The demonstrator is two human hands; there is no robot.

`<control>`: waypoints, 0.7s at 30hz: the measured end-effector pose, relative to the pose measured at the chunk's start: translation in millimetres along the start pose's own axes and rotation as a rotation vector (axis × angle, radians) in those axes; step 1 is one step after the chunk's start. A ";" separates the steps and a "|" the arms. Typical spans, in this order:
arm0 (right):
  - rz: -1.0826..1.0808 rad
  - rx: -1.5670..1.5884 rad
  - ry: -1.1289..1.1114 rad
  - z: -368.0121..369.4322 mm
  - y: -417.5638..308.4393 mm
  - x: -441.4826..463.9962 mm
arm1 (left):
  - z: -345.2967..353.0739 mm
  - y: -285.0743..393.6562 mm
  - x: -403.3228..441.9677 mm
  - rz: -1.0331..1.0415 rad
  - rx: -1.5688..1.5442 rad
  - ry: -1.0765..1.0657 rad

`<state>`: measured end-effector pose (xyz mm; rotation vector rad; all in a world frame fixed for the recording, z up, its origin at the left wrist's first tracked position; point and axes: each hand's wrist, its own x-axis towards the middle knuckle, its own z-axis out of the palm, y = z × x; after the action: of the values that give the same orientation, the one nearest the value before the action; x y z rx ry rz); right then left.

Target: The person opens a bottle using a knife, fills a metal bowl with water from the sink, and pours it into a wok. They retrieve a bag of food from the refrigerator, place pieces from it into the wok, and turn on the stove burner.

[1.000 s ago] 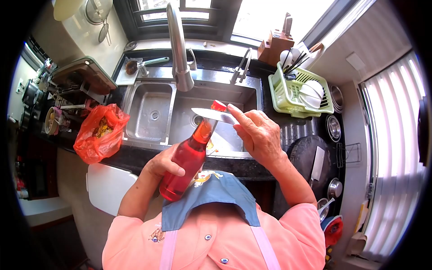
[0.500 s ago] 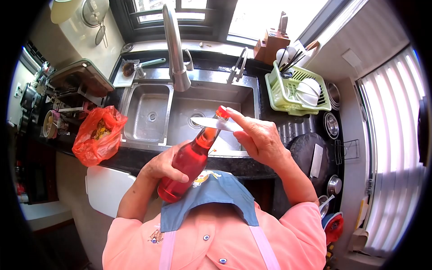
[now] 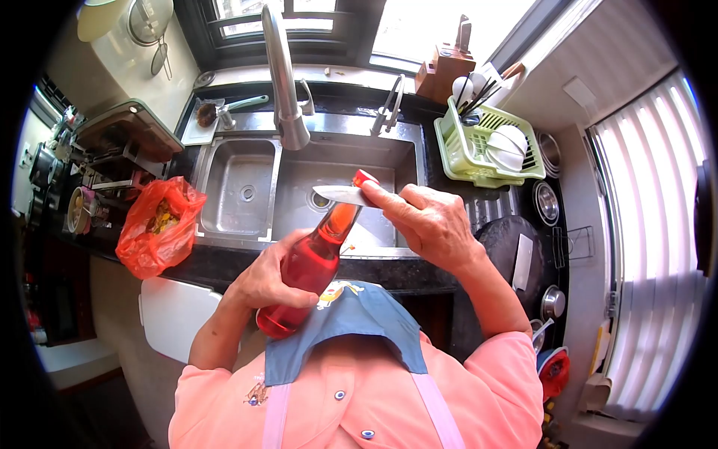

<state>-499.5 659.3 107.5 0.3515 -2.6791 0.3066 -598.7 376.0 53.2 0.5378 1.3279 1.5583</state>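
Observation:
My left hand (image 3: 275,277) is wrapped round the body of a glass bottle (image 3: 310,262) filled with red liquid. The bottle leans, its neck pointing up and away over the sink's front edge. In my right hand (image 3: 426,224) is a knife (image 3: 340,195), its pointed blade lying across the bottle's neck near the mouth. The red cap (image 3: 364,178) tilts at the top of the bottle, close to my right index finger. Whether the cap is still attached cannot be made out. The knife's handle is mostly hidden by my right hand.
Beyond the bottle lies a two-basin steel sink (image 3: 276,187) with a tall faucet (image 3: 284,82). A red plastic bag (image 3: 157,232) of scraps sits left. To the right are a green dish rack (image 3: 467,161), a round black board (image 3: 493,258) and a cleaver (image 3: 523,262) on it.
My right hand has turned, and its index finger now points more along the blade. The cap has tipped further over at the bottle's top. The view has shifted slightly.

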 end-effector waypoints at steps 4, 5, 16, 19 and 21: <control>-0.040 -0.280 0.164 19.0 6.1 5.5 | 4.8 6.9 0.4 -0.011 0.105 0.082; 0.052 -0.322 0.251 25.4 11.4 6.4 | 3.1 4.3 0.5 -0.024 0.105 0.082; 0.243 0.479 -0.033 5.5 -7.7 -2.7 | -4.1 -0.1 3.4 -0.041 0.010 0.112; 0.174 0.387 0.000 12.0 -5.6 0.7 | -2.7 0.5 4.1 -0.042 0.008 0.079; 0.188 0.376 -0.013 12.2 -3.3 1.0 | -8.3 -2.2 2.8 -0.050 0.009 0.030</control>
<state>-504.0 652.7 97.7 0.2100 -2.6630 0.8731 -605.8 374.3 47.9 0.4854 1.3620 1.5253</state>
